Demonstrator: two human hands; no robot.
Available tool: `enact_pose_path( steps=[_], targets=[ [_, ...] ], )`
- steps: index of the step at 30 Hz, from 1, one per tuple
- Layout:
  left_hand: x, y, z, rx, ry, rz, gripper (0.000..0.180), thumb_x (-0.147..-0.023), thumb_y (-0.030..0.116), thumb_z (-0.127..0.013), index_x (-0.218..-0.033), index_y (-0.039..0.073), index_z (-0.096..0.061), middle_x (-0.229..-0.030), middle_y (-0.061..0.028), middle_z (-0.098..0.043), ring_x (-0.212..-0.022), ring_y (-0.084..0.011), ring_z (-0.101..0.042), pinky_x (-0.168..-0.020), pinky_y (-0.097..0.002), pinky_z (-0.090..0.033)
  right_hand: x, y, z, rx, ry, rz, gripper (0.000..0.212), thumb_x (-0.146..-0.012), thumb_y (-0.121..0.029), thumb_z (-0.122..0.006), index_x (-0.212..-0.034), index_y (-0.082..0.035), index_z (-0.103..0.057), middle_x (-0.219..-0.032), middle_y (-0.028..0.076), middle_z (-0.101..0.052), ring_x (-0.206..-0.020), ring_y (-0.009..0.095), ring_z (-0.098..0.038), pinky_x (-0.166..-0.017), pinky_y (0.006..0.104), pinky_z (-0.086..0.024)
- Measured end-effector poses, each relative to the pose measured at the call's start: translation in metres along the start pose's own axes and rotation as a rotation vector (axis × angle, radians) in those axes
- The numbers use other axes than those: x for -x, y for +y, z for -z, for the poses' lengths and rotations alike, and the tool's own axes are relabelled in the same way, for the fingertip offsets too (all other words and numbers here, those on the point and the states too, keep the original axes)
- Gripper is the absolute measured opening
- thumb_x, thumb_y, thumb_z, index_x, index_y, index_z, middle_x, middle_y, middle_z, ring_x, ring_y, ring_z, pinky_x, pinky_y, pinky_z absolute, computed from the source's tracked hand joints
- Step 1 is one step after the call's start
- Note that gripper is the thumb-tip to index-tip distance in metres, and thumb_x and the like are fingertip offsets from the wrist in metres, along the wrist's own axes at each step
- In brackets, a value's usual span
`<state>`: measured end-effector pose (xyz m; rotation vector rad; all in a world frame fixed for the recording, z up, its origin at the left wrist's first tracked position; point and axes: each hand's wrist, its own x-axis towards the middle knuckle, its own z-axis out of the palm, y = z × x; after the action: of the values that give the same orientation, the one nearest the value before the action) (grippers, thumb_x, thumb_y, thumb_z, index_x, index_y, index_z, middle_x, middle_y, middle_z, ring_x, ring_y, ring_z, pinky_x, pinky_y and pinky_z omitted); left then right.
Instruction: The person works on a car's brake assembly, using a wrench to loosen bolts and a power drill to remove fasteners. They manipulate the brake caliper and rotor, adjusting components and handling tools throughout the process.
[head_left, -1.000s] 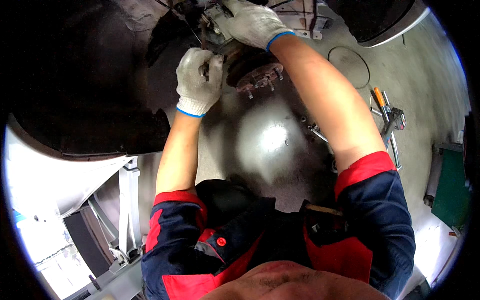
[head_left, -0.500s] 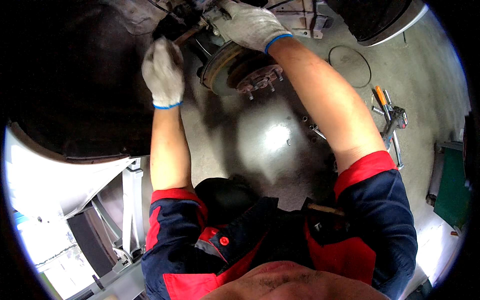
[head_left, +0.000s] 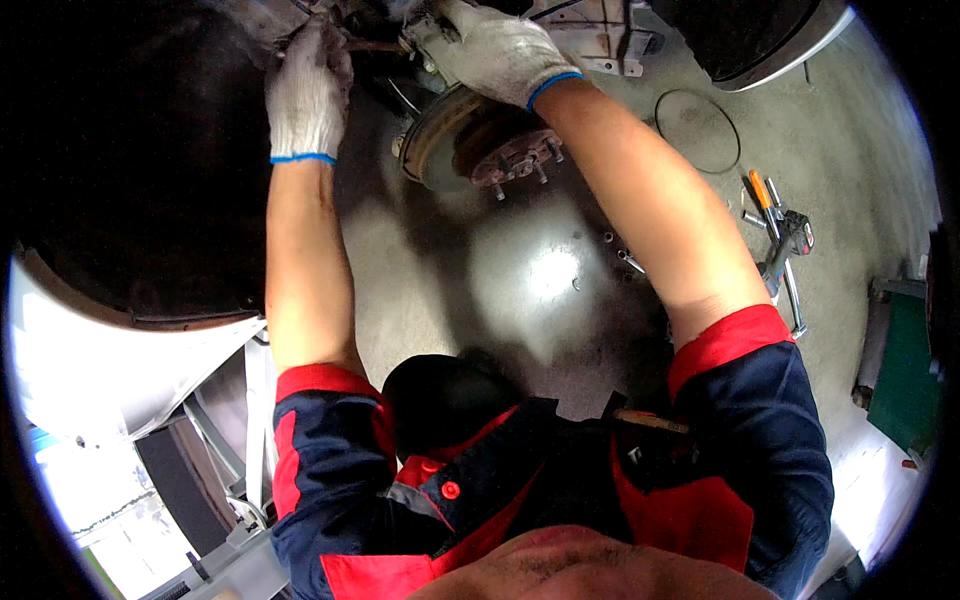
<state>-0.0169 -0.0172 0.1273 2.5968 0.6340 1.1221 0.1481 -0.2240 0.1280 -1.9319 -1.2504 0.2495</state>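
Observation:
My left hand, in a white knit glove with a blue cuff, is closed round the end of a wrench. The tool's slim metal shaft runs sideways from that fist toward the wheel hub parts. My gloved right hand is bent over the metal parts above the brake disc, near the shaft's far end. Its fingertips are mostly hidden, so what they grip cannot be made out. Below it hangs the brake disc, with a rusty hub and several wheel studs.
A dark wheel arch and white body panel fill the left. On the floor at right lie an orange-handled tool, a cordless power tool, sockets and a thin ring. A tyre is at the upper right.
My left hand has moved away from me and slightly left, swinging the wrench from a slant to nearly level. My right hand has stayed almost in place.

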Motion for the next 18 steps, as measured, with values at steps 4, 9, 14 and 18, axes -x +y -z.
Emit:
enact_pose_path(
  steps=[4, 9, 14, 18],
  targets=[
    [0.015, 0.029, -0.016, 0.127, 0.043, 0.235, 0.043, -0.103, 0.034, -0.060, -0.121, -0.004, -0.066, -0.112, -0.0115, -0.069, -0.094, -0.0175, -0.064, -0.081, -0.0317, -0.052, -0.009, 0.015, -0.009, 0.033, 0.058, -0.042, 0.068, -0.103, -0.058, -0.038, -0.138, -0.002, -0.054, -0.133, 0.029, -0.062, -0.123, 0.045, -0.060, -0.105, 0.0514, -0.047],
    [0.077, 0.056, -0.030, 0.530, 0.110, 0.095, 0.024, -0.102, 0.023, -0.061, -0.102, 0.000, -0.064, -0.087, -0.0089, -0.064, -0.077, -0.0205, -0.060, -0.072, -0.0337, -0.048, -0.011, 0.012, -0.010, 0.049, 0.025, -0.044, 0.070, -0.103, -0.058, -0.038, -0.138, 0.001, -0.053, -0.131, 0.030, -0.062, -0.122, 0.046, -0.060, -0.105, 0.0510, -0.047],
    [0.098, 0.072, -0.028, 0.177, -0.041, -0.149, 0.013, -0.099, 0.010, -0.060, -0.094, -0.001, -0.063, -0.084, -0.0153, -0.064, -0.075, -0.0273, -0.064, -0.072, -0.0342, -0.052, -0.009, 0.013, -0.010, 0.062, 0.019, -0.093, 0.070, -0.103, -0.057, -0.039, -0.137, 0.003, -0.053, -0.129, 0.032, -0.063, -0.121, 0.046, -0.061, -0.104, 0.0510, -0.048],
    [0.093, 0.061, -0.023, 0.166, 0.049, -0.147, 0.019, -0.104, 0.019, -0.057, -0.105, 0.002, -0.065, -0.095, -0.0116, -0.066, -0.086, -0.0196, -0.063, -0.077, -0.0305, -0.051, -0.011, 0.017, -0.011, 0.070, 0.045, -0.048, 0.072, -0.103, -0.057, -0.039, -0.137, 0.004, -0.053, -0.129, 0.033, -0.062, -0.121, 0.046, -0.061, -0.105, 0.0513, -0.047]
  ],
)
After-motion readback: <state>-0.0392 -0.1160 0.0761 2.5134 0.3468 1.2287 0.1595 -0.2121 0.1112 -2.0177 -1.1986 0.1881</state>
